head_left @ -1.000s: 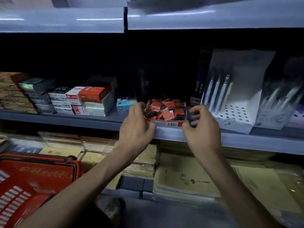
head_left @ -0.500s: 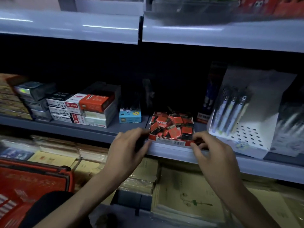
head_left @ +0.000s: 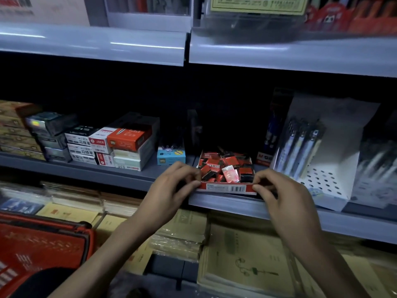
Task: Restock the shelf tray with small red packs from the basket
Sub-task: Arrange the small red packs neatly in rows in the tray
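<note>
A red cardboard tray (head_left: 227,187) sits at the front edge of the middle shelf, full of several small red packs (head_left: 225,166) lying jumbled. My left hand (head_left: 171,190) pinches the tray's front left corner. My right hand (head_left: 283,201) pinches its front right corner. The red basket (head_left: 43,244) stands at the lower left, its inside mostly out of sight.
Stacked boxes (head_left: 111,145) and a small blue box (head_left: 171,155) stand left of the tray. A white pen display (head_left: 322,160) stands right of it. Yellow notebooks (head_left: 247,265) fill the lower shelf. Another shelf (head_left: 279,52) overhangs above.
Both hands slid from the tray's sides down to its front corners. The view has tilted upward, showing more of the top shelf.
</note>
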Available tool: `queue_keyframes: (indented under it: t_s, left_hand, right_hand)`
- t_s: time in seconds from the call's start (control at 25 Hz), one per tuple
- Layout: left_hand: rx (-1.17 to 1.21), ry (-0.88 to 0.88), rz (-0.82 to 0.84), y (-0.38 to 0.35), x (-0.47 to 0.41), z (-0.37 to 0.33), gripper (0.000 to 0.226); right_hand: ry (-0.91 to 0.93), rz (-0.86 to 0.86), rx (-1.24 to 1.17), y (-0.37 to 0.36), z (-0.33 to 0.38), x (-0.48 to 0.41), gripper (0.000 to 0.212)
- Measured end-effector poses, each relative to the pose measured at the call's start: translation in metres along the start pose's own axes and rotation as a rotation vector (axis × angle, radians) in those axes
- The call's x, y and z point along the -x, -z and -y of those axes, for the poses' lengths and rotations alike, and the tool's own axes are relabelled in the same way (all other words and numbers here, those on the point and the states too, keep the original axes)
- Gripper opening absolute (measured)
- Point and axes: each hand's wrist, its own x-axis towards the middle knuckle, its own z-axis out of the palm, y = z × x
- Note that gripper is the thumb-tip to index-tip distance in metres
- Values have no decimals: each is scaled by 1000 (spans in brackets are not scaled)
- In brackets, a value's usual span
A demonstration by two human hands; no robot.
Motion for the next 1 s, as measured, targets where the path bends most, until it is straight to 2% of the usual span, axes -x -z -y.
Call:
queue_keyframes:
  t_s: [0.2, 0.36, 0.56, 0.64, 0.76, 0.88, 1.0]
  left_hand:
    - [64, -7, -12, 3, 18, -11, 12]
    - [101, 50, -64, -1, 25, -15, 16]
    - [270, 157, -134, 0, 23, -16, 23]
    - [289, 189, -163, 0, 14, -12, 23]
    - [282, 200, -210, -4, -3, -8, 20]
    - [158, 166, -211, -11, -17, -2, 17]
    - [87, 183, -215, -14, -25, 5, 15]
  right_hand:
    - [-38, 39, -50, 11, 3, 16, 19]
    - [11, 32, 30, 11, 4, 21, 20]
    - [-16, -149, 89, 22, 15, 19, 19]
    - [-14, -176, 43, 26, 29, 5, 19]
    - [7, -20, 24, 19, 55, -33, 16]
    - [61, 177, 201, -6, 70, -83, 13]
    - [58, 317, 357, -30, 73, -122, 20]
